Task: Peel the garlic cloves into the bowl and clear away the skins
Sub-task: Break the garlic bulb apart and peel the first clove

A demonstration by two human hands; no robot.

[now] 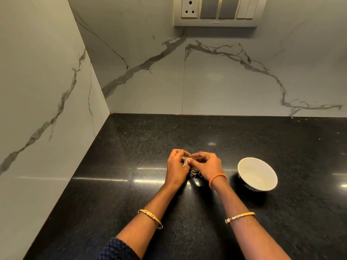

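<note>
Both my hands meet above the middle of the black counter [131,184]. My left hand [177,167] and my right hand [205,165] pinch one pale garlic clove [186,160] between their fingertips. A white bowl [257,173] with a dark patterned outside stands on the counter to the right of my right hand; its inside looks bare. A small scrap of garlic skin [189,187] lies on the counter below my hands. Something dark and light [195,173] lies under my hands, mostly hidden.
The counter sits in a corner between a marble-look wall on the left [47,109] and one at the back [225,81]. A switch and socket panel [216,11] is mounted high on the back wall.
</note>
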